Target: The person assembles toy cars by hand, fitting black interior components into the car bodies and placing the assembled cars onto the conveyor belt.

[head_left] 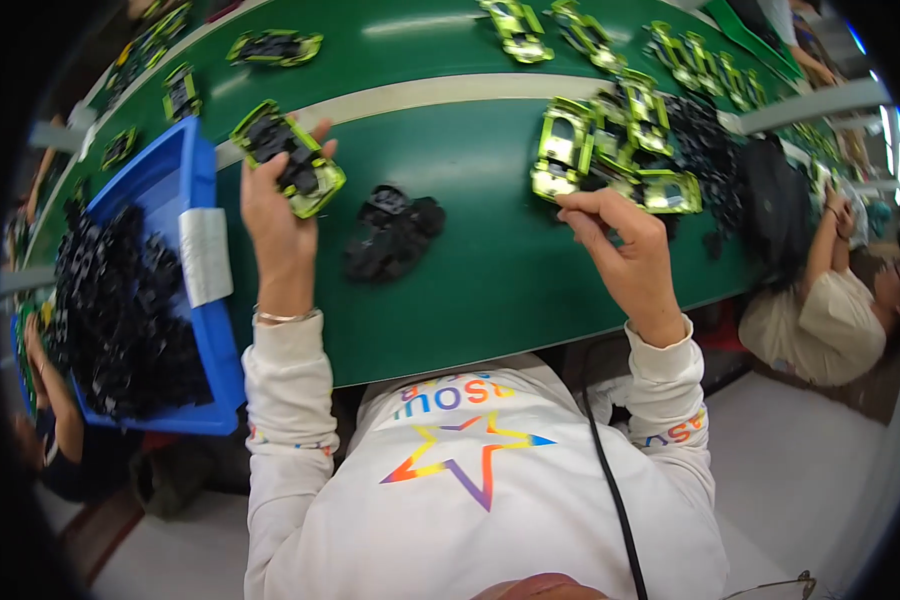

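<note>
My left hand [278, 215] is wrapped around a lime-green toy car body [292, 160] with black parts inside, held raised above the left of the green table. On the right, my right hand [625, 240] has thumb and forefinger together at the lower end of another lime-green toy car body [562, 150]. That one lies at the near left of a heap of similar car bodies [670, 192]. Between my hands, a few black plastic car parts [392, 235] rest together on the table [470, 290].
At left stands a blue bin [210, 340] filled with black plastic parts [130, 310]. A pile of small black parts [705, 150] lies right of the heap. Beyond a pale strip [420, 97], more green car bodies [275, 47] sit on a green surface. Other people [820, 320] work at both sides.
</note>
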Available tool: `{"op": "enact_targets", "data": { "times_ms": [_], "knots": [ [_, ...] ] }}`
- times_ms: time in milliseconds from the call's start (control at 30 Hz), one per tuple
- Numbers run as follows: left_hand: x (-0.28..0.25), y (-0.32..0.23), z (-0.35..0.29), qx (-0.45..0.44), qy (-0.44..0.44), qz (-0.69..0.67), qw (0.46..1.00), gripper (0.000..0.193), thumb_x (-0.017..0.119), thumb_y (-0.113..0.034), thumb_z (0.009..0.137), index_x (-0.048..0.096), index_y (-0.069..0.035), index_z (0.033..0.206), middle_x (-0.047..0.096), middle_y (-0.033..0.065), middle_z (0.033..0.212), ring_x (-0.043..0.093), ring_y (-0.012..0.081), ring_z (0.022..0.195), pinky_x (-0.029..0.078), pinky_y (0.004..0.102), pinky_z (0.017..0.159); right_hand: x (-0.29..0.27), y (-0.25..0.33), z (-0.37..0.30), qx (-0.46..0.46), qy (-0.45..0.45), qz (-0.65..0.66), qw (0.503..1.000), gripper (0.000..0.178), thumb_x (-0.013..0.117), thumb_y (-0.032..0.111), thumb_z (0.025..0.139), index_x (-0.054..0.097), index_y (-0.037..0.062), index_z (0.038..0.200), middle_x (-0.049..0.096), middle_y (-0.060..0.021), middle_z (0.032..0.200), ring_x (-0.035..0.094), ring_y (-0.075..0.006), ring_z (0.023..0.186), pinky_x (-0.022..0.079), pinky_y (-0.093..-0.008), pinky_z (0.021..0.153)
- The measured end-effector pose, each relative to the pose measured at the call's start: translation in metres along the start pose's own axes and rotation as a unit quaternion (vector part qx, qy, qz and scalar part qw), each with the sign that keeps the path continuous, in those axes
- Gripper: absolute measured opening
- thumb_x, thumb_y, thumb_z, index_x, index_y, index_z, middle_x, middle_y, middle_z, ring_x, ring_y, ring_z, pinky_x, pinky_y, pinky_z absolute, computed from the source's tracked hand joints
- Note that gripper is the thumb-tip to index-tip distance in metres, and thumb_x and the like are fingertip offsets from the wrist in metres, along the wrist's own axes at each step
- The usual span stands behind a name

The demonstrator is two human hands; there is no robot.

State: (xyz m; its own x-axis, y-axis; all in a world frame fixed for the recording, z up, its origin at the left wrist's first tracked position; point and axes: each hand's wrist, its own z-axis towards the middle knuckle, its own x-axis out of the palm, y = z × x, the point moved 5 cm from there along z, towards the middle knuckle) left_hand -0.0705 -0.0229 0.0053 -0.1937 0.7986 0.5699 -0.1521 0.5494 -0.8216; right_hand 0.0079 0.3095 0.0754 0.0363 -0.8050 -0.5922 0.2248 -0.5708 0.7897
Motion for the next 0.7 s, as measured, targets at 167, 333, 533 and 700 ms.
{"op": "enact_targets", "data": {
  "times_ms": [167, 333, 533, 700],
  "knots": [
    [0.015, 0.0, -0.016, -0.021, 0.045, -0.002, 0.999, 0.051, 0.043, -0.005, 0.094, 0.036, 0.003, 0.144, 0.049, 0.0233, 0.14, 0.055, 0.0455, 0.126, 0.054, 0.0494, 0.102, -0.032, -0.039, -0.058, 0.071, -0.072, -0.109, 0.989, 0.018, 0.069, 0.0, 0.086, 0.072, 0.004, 0.104, 0.069, -0.0085, 0.097, 0.066, -0.0231, 0.079, 0.05, -0.0312, 0.067],
    [0.051, 0.004, -0.033, -0.038, 0.075, 0.005, 0.996, 0.053, 0.044, -0.006, 0.094, 0.034, 0.003, 0.146, 0.048, 0.0236, 0.142, 0.055, 0.0442, 0.127, 0.054, 0.0473, 0.102, -0.014, -0.047, -0.069, -0.015, -0.149, -0.261, 0.954, 0.031, 0.071, 0.004, 0.083, 0.07, 0.0063, 0.115, 0.067, -0.0075, 0.112, 0.062, -0.0292, 0.1, 0.052, -0.0384, 0.086],
    [0.068, 0.0, -0.051, -0.056, 0.103, 0.013, 0.993, 0.063, 0.049, -0.005, 0.089, 0.032, 0.003, 0.149, 0.047, 0.0236, 0.145, 0.053, 0.0434, 0.13, 0.055, 0.0448, 0.102, 0.02, -0.035, -0.051, -0.064, -0.122, -0.2, 0.97, 0.018, 0.074, 0.003, 0.081, 0.066, 0.0022, 0.097, 0.065, -0.01, 0.101, 0.062, -0.0306, 0.096, 0.052, -0.0378, 0.082],
    [0.073, 0.006, -0.057, -0.072, 0.096, -0.016, 0.993, 0.063, 0.05, -0.009, 0.089, 0.033, -0.003, 0.149, 0.047, 0.0216, 0.145, 0.055, 0.0428, 0.128, 0.052, 0.048, 0.102, 0.012, -0.014, -0.034, 0.021, -0.077, 0.034, 0.996, 0.019, 0.068, -0.004, 0.086, 0.067, 0.0012, 0.104, 0.064, -0.0087, 0.093, 0.065, -0.0184, 0.078, 0.053, -0.0289, 0.071]
  ]
}}
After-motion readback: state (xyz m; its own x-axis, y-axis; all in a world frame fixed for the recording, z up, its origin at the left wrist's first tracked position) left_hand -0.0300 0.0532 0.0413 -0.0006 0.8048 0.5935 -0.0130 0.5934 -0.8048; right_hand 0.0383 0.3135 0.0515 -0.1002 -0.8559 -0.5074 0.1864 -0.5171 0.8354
